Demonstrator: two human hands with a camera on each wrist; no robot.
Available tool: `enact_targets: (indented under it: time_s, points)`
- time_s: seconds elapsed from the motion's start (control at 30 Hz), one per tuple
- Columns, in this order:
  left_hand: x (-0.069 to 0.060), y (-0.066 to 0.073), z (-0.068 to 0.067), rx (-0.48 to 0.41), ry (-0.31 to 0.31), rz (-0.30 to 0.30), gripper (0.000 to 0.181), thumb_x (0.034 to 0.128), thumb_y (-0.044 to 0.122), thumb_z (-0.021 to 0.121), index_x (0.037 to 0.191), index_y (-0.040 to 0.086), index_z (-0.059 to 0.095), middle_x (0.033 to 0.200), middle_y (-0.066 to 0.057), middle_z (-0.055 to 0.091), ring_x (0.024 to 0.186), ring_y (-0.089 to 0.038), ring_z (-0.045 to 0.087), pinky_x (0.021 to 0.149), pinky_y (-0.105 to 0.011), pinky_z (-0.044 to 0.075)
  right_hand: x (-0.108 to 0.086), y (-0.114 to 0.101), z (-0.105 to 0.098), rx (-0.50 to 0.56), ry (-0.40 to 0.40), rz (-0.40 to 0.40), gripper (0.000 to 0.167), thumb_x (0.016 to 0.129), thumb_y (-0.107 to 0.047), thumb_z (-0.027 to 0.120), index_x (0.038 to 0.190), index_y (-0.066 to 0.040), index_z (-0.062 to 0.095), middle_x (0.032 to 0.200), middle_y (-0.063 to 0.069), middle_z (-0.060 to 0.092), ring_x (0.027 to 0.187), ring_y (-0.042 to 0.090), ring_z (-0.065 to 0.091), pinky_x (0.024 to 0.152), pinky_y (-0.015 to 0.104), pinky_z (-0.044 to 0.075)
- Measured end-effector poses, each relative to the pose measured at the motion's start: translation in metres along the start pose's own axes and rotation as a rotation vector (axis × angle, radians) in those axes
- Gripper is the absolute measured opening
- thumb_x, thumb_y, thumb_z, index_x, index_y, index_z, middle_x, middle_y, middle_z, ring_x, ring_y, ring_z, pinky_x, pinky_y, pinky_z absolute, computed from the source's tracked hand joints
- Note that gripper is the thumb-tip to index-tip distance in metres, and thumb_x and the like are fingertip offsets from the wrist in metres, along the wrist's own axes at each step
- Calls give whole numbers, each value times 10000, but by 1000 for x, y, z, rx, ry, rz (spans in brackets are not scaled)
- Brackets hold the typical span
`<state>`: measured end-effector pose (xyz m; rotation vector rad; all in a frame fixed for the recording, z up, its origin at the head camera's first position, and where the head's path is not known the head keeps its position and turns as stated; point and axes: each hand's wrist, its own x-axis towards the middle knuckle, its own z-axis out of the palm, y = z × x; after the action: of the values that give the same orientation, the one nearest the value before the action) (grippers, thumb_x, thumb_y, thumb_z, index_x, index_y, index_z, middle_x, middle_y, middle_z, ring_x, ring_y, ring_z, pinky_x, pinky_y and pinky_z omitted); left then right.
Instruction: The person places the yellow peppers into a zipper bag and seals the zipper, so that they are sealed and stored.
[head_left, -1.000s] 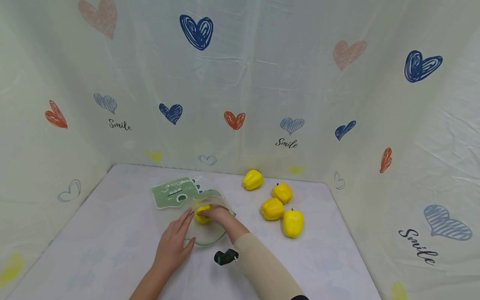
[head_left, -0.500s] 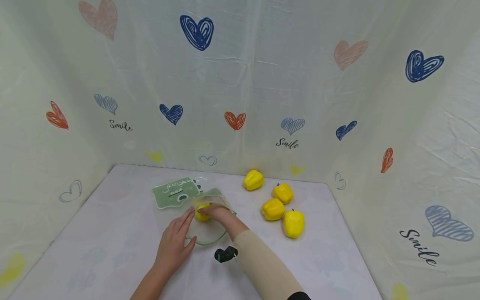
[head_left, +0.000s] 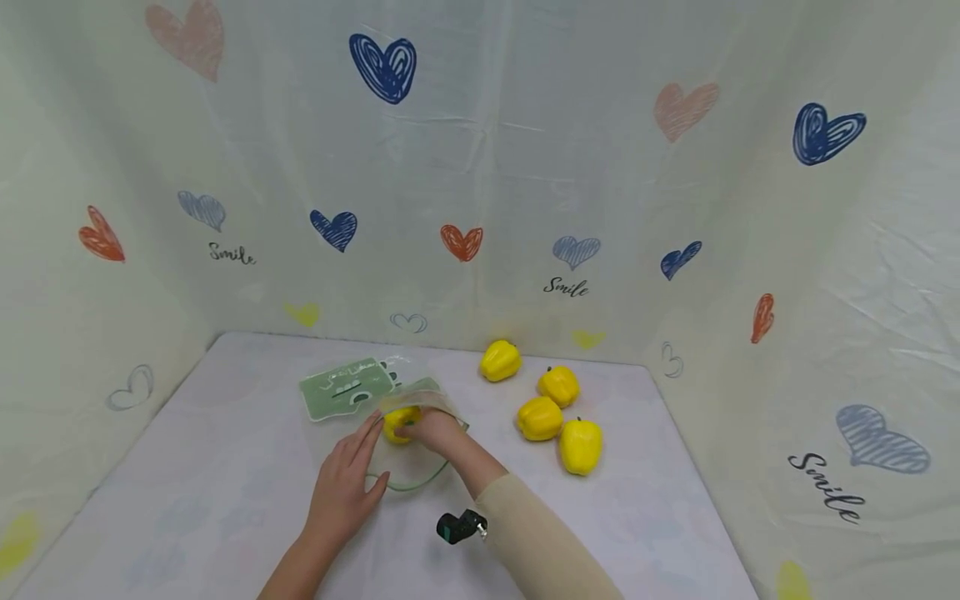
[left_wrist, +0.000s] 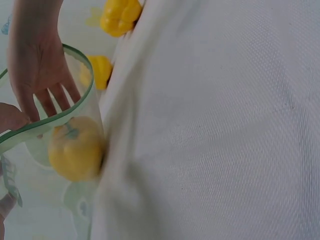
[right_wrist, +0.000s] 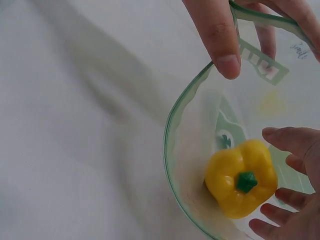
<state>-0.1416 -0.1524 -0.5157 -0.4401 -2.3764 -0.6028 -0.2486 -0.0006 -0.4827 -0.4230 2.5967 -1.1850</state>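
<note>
A clear plastic bag (right_wrist: 167, 145) with a green rim and green print has its mouth spread wide. Inside it sits a yellow bell pepper (right_wrist: 235, 180) with a green stem. My left hand (head_left: 345, 483) pinches the bag's rim, the thumb on one side and fingers on the other. Reaching into the mouth, my right hand (head_left: 435, 429) is beside the pepper; in the right wrist view its fingers (right_wrist: 295, 142) are spread and appear apart from it. The left wrist view shows the pepper (left_wrist: 75, 150) blurred through the plastic.
Several yellow bell peppers (head_left: 581, 446) lie loose on the white-covered table (head_left: 202, 467) to the right. A green cartoon panel (head_left: 348, 392) lies flat behind the bag. A black device (head_left: 461, 527) sticks out by the right sleeve. Heart-printed sheeting (head_left: 480, 167) surrounds the table.
My right fingers have eased back from the pepper, so more of it and its stem shows. The left hand stays at the rim. The head view has shifted slightly.
</note>
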Motion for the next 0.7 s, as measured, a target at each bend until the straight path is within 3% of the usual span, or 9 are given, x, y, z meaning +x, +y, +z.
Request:
enact_targets:
  time_s: [0.2,0.3,0.53,0.7]
  points:
    - [0,0,0,-3,14,11,878,602,40,869,1388,-7,480,1489,-77,419,1075,-300,539,827,-459,516,-8,3,-4,-41,7,-141,668,800,-147,814,1393,-152,507,1366,-8,535,1290,202,471,1088,426,382]
    - [1,0,0,-4,10,7,884,602,39,872,1392,-6,476,1494,-76,414,1083,-300,536,840,-462,515,-13,3,-6,-42,1,-164,670,795,-132,817,1391,-170,515,1319,-15,567,1253,197,505,1072,413,403]
    - [2,2,-1,5,-11,-10,894,610,43,878,1401,0,464,1506,-73,396,1104,-302,529,871,-477,509,-32,0,-14,-68,-52,-84,559,813,-206,803,1320,-124,583,1338,35,576,1247,247,513,1019,434,454]
    - [2,3,-3,6,-14,-6,892,606,45,880,1397,-4,470,1497,-78,404,1097,-310,532,849,-484,518,-45,-1,-23,-72,-93,-80,560,830,-209,787,1334,-93,572,1373,75,554,1252,290,506,988,449,478]
